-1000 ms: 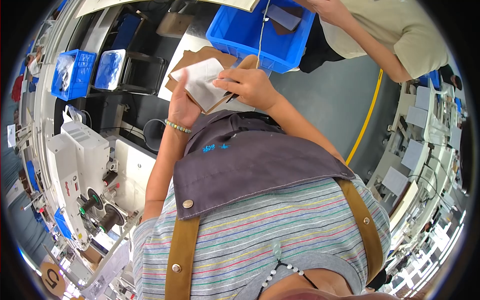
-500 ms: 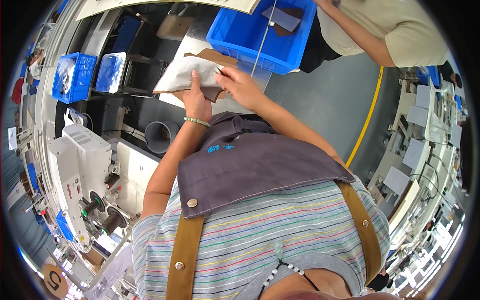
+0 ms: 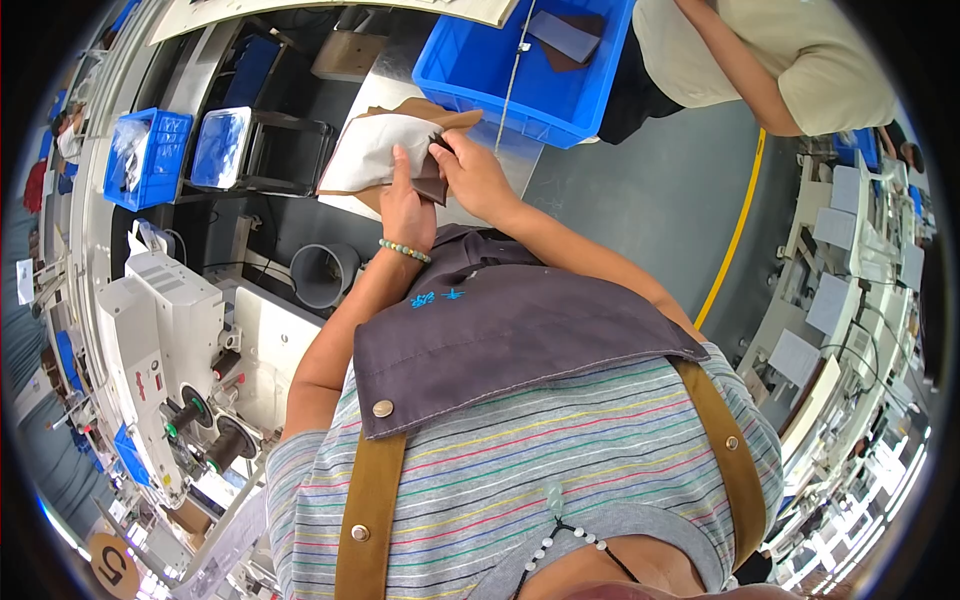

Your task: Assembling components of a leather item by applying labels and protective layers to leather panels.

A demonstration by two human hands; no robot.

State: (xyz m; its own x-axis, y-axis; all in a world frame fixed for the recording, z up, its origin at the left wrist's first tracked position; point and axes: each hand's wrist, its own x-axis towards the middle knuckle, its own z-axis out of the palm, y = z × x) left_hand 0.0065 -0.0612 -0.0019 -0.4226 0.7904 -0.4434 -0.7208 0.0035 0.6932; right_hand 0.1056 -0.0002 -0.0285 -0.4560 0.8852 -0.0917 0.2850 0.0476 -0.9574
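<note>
My left hand (image 3: 405, 210) is closed on a loose stack of thin, leather-like pieces, its thumb lying on top. The uppermost sheet (image 3: 370, 150) shows a white face, and brown pieces (image 3: 400, 108) stick out around its edges. At the right end of the stack, my right hand (image 3: 475, 178) pinches a dark brown flap (image 3: 432, 185). That hand's fingertips are partly hidden, so exactly how many layers it grips cannot be seen. Both hands are above a pale work surface (image 3: 375, 95), just short of a blue bin.
The large blue bin (image 3: 460, 95) has a few pieces inside. Beside it stands another person (image 3: 700, 60). A white machine (image 3: 170, 330) with spools is at left, near a grey round bin (image 3: 322, 273). Smaller blue crates (image 3: 150, 180) stand farther left. A yellow line (image 3: 735, 240) crosses the floor.
The stack and my left hand have shifted slightly to the right. The dark brown flap shows more by my right hand. The other person's arm has moved a little.
</note>
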